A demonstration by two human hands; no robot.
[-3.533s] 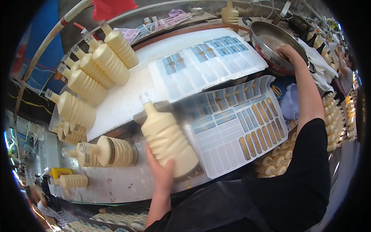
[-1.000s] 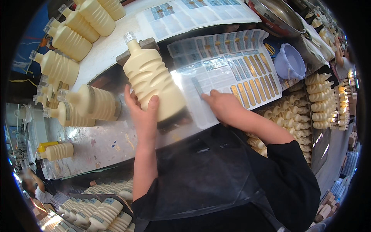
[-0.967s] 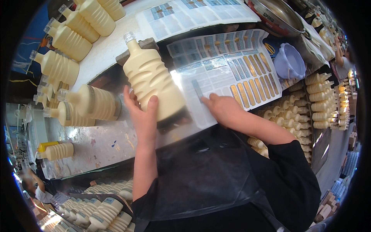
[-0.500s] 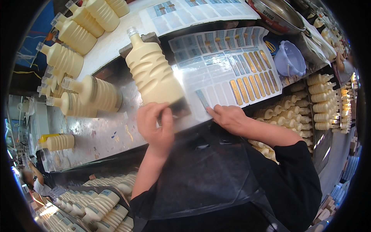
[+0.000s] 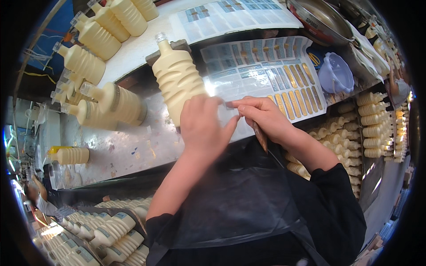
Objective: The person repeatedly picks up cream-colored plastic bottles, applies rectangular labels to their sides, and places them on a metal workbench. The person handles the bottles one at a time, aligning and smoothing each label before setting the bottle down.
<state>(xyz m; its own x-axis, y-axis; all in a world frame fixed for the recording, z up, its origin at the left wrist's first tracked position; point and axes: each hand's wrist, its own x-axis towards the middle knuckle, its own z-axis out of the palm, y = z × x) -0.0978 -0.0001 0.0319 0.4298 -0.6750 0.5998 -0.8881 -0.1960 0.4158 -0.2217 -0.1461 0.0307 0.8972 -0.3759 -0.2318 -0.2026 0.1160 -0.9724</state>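
A cream ribbed bottle (image 5: 177,75) with a clear neck lies on the bench, its neck pointing away. My left hand (image 5: 202,126) is over its near end, thumb apart from the fingers and fingertips smeared by motion; nothing shows in it. Close by on the right, my right hand (image 5: 264,117) pinches thumb and forefinger at a small dark bluish sticker piece (image 5: 230,105) above the sheet. A brown-handled tool (image 5: 260,137) sticks out below that palm. The sticker sheet (image 5: 242,82) carries gold and blue strips, with pale bare spots nearest me.
More cream bottles (image 5: 120,104) stand and lie on the left of the metal bench (image 5: 111,153). At the right are a lilac bucket (image 5: 335,73) and a metal basin (image 5: 321,20). Another sheet (image 5: 239,17) lies behind. Racks of bottles (image 5: 339,142) flank me.
My left hand has moved right and away from me toward the right hand. My right hand has lifted off the sheet's near edge, and the brown-handled tool now shows under it.
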